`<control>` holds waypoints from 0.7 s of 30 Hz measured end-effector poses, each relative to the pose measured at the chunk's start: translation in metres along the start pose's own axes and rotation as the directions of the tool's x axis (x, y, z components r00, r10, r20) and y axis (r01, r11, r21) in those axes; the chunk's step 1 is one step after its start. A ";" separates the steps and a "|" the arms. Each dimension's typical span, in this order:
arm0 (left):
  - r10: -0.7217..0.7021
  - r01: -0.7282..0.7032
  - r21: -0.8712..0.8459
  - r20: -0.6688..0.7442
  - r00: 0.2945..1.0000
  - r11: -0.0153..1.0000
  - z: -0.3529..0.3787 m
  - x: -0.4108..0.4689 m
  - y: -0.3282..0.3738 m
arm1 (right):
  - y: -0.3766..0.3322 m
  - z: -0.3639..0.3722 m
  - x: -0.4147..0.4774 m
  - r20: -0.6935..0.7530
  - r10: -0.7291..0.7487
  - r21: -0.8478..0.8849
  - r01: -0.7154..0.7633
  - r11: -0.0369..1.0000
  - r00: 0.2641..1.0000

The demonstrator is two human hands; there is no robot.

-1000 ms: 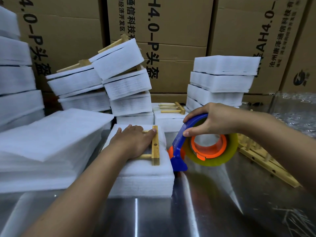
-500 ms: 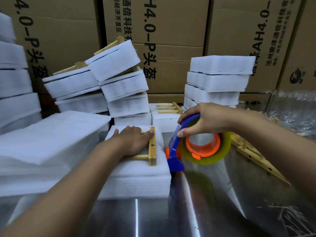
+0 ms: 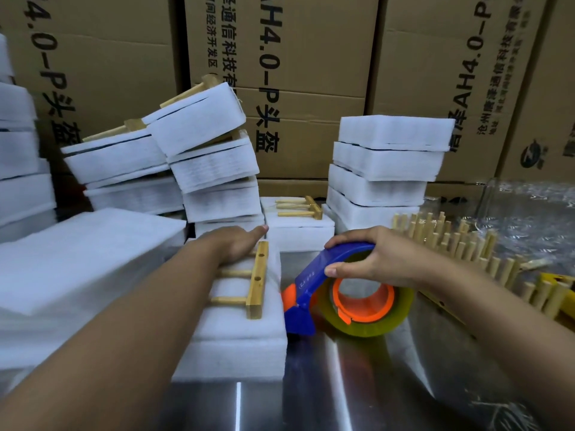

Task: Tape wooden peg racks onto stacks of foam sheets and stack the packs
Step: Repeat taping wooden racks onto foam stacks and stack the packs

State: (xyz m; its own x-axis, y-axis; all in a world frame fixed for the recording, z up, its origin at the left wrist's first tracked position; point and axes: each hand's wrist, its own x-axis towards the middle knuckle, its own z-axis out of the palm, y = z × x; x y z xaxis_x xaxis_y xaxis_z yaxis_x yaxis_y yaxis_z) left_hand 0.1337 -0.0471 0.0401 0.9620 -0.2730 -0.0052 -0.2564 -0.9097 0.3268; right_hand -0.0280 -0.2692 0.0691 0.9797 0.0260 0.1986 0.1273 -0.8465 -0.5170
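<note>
Under left hand point(image 3: 231, 247), peg rack point(image 3: 256, 279) pegs partly hidden, fingertips blurred

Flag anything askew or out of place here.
Middle stack: top pack sits tilted, with a rack poking out behind it, and the packs below are staggered. Right stack is neater. Dispenser in the right hand looks fine.

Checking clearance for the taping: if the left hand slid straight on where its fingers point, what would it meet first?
Probably the left hand would meet the foam pack just behind, which carries another peg rack; depth is unclear.
</note>
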 end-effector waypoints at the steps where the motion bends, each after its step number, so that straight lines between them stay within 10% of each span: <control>1: 0.009 -0.009 0.001 0.002 1.000 1.000 0.000 0.001 -0.001 | 0.001 0.000 -0.001 0.002 -0.003 0.011 0.003 1.000 1.000; 14: 0.113 -0.189 -0.168 -0.381 0.918 0.967 -0.028 -0.027 -0.015 | 0.006 -0.004 -0.010 -0.081 0.045 -0.034 -0.048 0.998 0.996; 21: 0.134 -0.155 -0.061 -0.262 0.956 0.986 -0.020 -0.023 -0.004 | 0.011 -0.004 -0.033 -0.204 0.049 -0.011 -0.052 0.999 0.978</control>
State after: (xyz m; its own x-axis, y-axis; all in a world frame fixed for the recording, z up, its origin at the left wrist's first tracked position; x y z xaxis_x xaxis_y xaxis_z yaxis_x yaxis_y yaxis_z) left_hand 0.1140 -0.0309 0.0583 0.9098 -0.3006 0.2862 -0.3959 -0.8355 0.3810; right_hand -0.0593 -0.2811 0.0601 0.9326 -0.1247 0.3387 0.0739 -0.8525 -0.5174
